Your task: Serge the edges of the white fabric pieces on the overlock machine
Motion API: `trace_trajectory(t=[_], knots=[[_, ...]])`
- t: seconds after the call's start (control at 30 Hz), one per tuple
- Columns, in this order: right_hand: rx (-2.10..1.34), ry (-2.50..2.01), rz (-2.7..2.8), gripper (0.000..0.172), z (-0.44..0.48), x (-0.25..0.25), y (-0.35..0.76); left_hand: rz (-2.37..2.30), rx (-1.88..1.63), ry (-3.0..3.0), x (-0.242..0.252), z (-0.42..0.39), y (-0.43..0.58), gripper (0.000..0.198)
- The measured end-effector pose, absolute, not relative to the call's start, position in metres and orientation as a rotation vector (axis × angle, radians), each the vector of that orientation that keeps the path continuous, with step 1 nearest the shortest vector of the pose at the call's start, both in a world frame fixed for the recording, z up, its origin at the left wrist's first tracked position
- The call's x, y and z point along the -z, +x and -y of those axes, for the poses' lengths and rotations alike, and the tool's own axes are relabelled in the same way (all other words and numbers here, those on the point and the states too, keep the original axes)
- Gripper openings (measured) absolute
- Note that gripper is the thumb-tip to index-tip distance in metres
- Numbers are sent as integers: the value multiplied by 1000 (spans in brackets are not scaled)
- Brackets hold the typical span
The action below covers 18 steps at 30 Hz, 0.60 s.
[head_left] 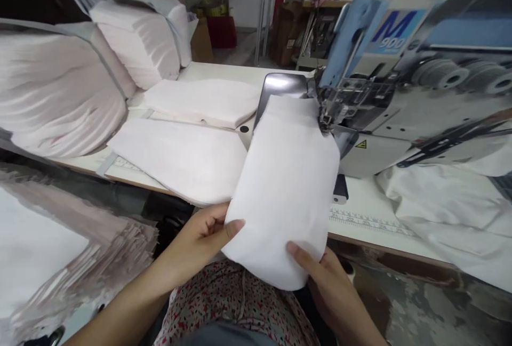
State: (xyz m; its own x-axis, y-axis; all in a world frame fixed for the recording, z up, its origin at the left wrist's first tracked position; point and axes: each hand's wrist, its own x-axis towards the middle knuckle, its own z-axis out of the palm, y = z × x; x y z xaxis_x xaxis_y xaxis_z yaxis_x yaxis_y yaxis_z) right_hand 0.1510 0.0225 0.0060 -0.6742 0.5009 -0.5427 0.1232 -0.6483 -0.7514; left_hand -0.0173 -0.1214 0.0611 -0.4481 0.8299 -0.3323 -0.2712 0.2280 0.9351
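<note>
Evidently the left hand (212,231) and right hand (322,271) pinch the near end of the white cloth (286,186), thumbs on top, presumably to keep it flat, its far end lying against the sewing machine (400,114). Whether the machine grips that edge, I can't quite tell.

A sewing workshop, shown by the industrial sewing machine (360,69) and stacked cut fabric pieces (136,42).

One sewing machine (396,117); in front, left hand (206,234), right hand (326,276), that's two! One white panel (288,175) at it, two fabric spreads (184,159) to its left, two bundles (48,85) farther left, two discs (442,75) and one warning sticker (361,144) on it.
</note>
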Motion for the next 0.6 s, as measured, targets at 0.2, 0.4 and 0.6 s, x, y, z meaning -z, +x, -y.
trace_trajectory(t=[0.2,0.4,0.6], knots=[[-2338,-1120,1199,37,-17,2,146,-1584,-1446,565,-52,123,-17,37],[-2505,-1005,1030,36,-5,-2,143,-1671,-1350,602,-54,129,-18,50],[-2583,-1069,985,39,18,3,148,-1877,-1127,650,-69,137,-19,54]])
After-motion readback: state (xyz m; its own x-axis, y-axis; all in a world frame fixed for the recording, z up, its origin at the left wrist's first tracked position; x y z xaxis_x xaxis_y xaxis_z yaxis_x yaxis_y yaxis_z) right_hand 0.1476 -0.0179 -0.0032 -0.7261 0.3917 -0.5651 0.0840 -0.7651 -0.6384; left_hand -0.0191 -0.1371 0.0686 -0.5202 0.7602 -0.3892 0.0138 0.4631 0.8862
